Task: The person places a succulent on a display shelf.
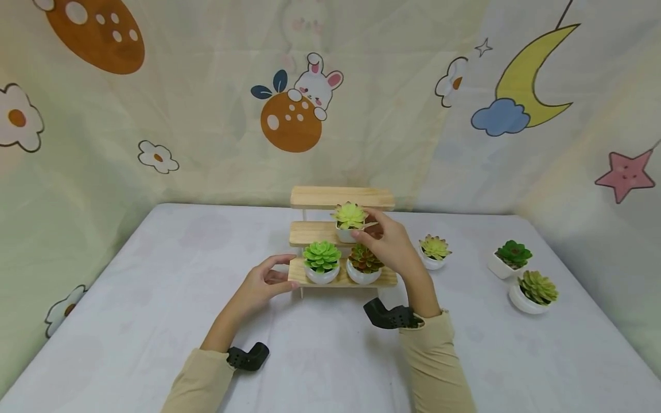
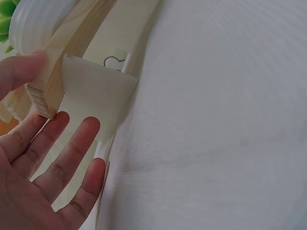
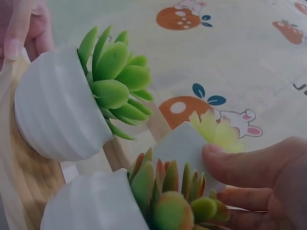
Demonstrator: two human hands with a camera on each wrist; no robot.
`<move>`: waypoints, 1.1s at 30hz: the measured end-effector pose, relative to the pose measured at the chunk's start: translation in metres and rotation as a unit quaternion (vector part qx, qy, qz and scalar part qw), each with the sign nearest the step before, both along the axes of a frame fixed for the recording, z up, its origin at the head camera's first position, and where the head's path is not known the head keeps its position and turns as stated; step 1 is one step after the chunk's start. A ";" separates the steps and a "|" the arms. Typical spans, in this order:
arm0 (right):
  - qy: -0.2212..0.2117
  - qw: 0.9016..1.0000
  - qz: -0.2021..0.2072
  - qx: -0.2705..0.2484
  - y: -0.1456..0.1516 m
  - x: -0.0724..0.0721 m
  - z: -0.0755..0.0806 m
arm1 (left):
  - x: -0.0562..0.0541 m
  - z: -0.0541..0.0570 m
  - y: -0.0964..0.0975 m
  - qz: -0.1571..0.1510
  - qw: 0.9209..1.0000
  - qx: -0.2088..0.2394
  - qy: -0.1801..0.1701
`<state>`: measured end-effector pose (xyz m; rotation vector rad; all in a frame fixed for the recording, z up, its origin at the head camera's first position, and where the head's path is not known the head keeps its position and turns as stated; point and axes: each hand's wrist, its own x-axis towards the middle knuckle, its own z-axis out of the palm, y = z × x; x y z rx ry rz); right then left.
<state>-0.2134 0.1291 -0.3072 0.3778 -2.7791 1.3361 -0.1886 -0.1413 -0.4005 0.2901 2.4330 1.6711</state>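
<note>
A three-tier wooden plant stand [image 1: 341, 198] with white supports stands on the table. At its lowest board's left end, my left hand [image 1: 263, 281] pinches the wood, thumb [image 2: 21, 72] on top and a fingertip below; the other fingers are spread. My right hand [image 1: 388, 240] grips a yellow-green succulent [image 1: 350, 215] in a white angular pot [image 3: 184, 148], at the middle board. On the lowest board sit a bright green succulent [image 1: 322, 257] and a reddish-green succulent [image 1: 364, 259], each in a round white ribbed pot.
Right of the stand is a yellow-green succulent with reddish tips [image 1: 435, 248] in a white pot. Farther right, a dark green succulent [image 1: 513, 253] in a square pot stands close to an olive-green succulent [image 1: 538, 288]. A printed cloth [image 1: 217, 126] hangs behind the white table [image 1: 155, 321].
</note>
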 end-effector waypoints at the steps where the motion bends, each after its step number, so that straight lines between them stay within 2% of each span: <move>1: -0.001 1.000 0.001 -0.001 0.000 0.000 0.000 | 0.000 0.000 0.000 0.000 1.000 0.000 -0.001; 8: -0.021 1.000 -0.009 -0.013 0.003 0.001 -0.001 | 0.001 0.001 -0.001 -0.001 1.000 0.000 -0.001; 16: -0.022 0.999 -0.011 -0.041 0.000 0.001 -0.001 | 0.001 0.001 -0.001 0.001 1.000 0.002 -0.003; 26: 0.018 0.999 -0.012 -0.045 -0.014 0.002 -0.003 | 0.001 0.002 0.000 -0.001 1.000 0.004 -0.001; 33: 0.035 0.999 -0.014 -0.020 -0.024 0.005 -0.002 | 0.001 0.003 0.001 -0.001 1.000 0.004 -0.002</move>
